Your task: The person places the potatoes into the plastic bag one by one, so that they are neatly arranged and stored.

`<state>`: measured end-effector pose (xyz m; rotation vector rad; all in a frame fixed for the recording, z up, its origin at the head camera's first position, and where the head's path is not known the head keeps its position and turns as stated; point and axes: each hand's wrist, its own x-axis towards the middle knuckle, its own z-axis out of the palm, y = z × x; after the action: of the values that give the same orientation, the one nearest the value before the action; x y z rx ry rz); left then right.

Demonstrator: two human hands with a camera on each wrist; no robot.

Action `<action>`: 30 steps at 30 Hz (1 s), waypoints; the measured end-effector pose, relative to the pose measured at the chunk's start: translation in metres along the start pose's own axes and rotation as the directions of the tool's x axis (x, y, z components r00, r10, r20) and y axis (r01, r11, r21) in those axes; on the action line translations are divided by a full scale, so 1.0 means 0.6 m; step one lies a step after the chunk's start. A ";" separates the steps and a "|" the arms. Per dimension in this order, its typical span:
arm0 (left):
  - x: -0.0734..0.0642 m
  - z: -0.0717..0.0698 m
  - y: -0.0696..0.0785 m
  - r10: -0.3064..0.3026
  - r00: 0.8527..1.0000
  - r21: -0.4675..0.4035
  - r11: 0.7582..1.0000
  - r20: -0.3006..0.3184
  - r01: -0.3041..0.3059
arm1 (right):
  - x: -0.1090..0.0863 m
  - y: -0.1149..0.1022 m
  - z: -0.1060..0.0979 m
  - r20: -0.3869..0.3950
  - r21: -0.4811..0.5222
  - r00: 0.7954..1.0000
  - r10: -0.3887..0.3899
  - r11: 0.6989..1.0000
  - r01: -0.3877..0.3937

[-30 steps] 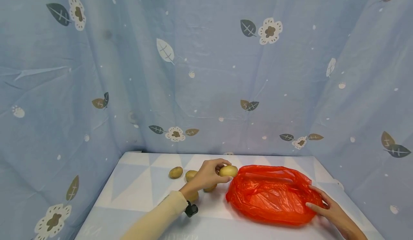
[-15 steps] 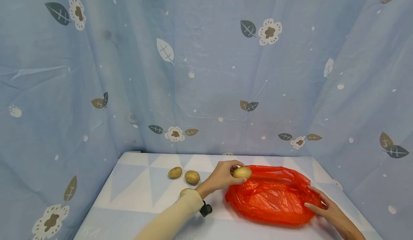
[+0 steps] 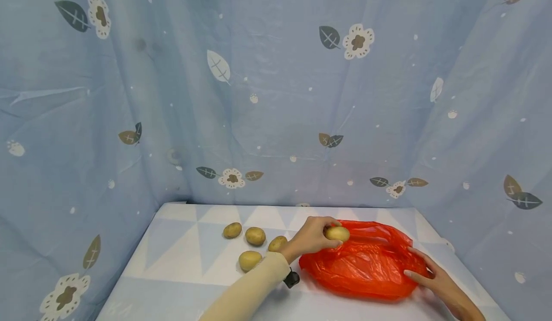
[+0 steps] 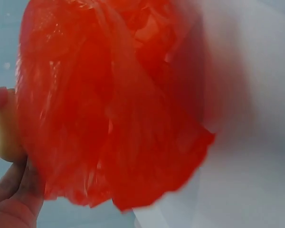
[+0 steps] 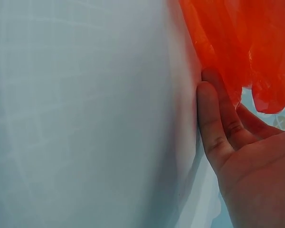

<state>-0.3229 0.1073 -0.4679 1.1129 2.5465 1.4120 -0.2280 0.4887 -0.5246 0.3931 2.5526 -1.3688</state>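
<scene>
My left hand point(image 3: 311, 237) pinches a yellow potato point(image 3: 337, 233) and holds it over the left rim of a crumpled red plastic bag point(image 3: 366, 261) lying on the table. In the left wrist view the potato point(image 4: 4, 133) shows at the left edge beside the red bag point(image 4: 114, 104), with my fingers point(image 4: 12, 197) below it. My right hand point(image 3: 431, 275) rests with straight fingers against the bag's right end; in the right wrist view its fingers point(image 5: 218, 123) touch the red bag point(image 5: 232, 42). Several more potatoes point(image 3: 255, 235) lie on the table left of the bag.
The table point(image 3: 181, 258) has a pale blue and white triangle pattern. A blue cloth with leaves and flowers point(image 3: 258, 96) hangs close behind and at both sides. A small black object point(image 3: 292, 279) sits at my left wrist.
My left hand has carried the potato to the right, from beside the loose potatoes to above the bag's left rim. My right hand has stayed at the bag's right end.
</scene>
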 end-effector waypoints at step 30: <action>0.040 0.078 -0.043 -0.104 0.994 0.168 0.981 0.011 0.101 | 0.001 0.008 0.006 -0.014 0.023 1.000 0.000 1.000 0.000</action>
<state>-0.3394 0.1468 -0.5076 0.9922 2.7074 1.1772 -0.2267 0.4880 -0.5303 0.4079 2.5498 -1.4013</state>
